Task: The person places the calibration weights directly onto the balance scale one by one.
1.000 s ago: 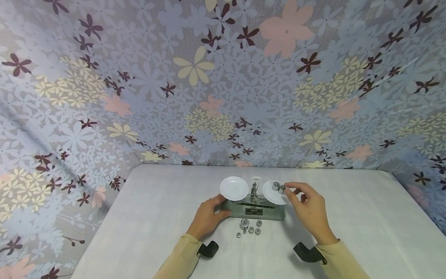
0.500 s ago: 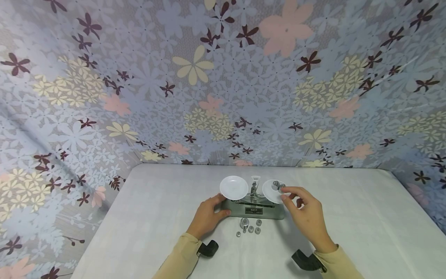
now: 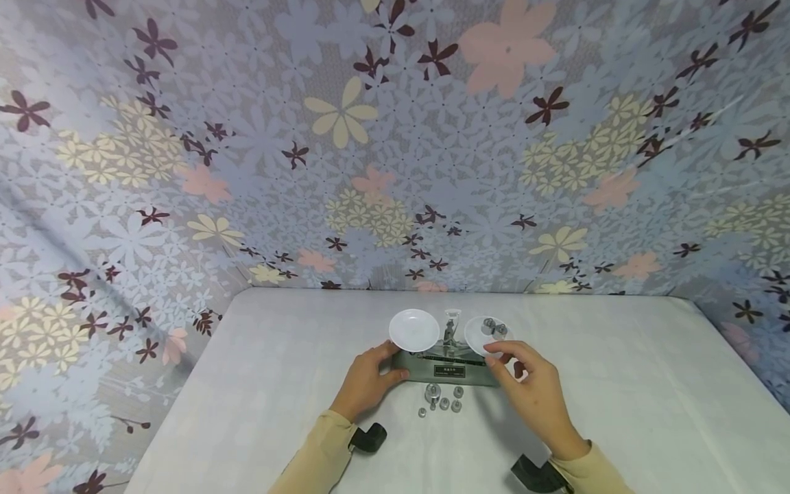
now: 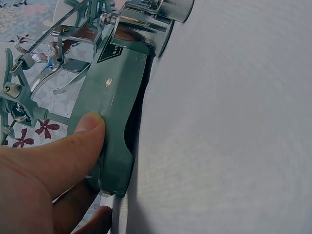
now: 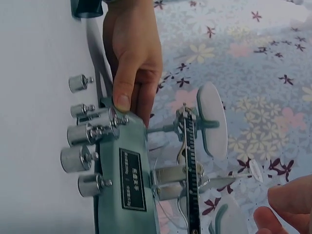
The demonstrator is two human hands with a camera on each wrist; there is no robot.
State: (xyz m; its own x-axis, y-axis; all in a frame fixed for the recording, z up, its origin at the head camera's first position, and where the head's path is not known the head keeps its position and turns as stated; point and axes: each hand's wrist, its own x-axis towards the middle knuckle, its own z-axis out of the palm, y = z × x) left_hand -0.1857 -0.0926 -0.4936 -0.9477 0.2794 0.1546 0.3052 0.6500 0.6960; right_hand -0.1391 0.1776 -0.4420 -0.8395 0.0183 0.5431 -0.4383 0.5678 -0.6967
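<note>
A green balance scale (image 3: pixel 421 368) stands on the table, with a white left pan (image 3: pixel 414 331) and a white right pan (image 3: pixel 475 336). My left hand (image 3: pixel 363 385) grips the left end of its base, the thumb (image 4: pixel 89 126) on the front face and the other fingers partly hidden behind. Two metal weights sit together on the right pan, one of them a knobbed weight (image 3: pixel 501 330). Near that pan's front rim is my right hand (image 3: pixel 535 401), thumb and fingers loosely bent with nothing between them. The ruled beam (image 5: pixel 191 170) shows in the right wrist view.
Several knobbed metal weights stand on the white cloth in front of the base, the biggest weight (image 3: pixel 433 392) among smaller ones. A flower-patterned curtain (image 3: pixel 395 171) rises behind the white table (image 3: pixel 296 343). Each wrist carries a black device (image 3: pixel 368 437).
My right hand has let go of the weight on the right pan and drawn back toward the pan's front rim. My left hand keeps its grip on the base.
</note>
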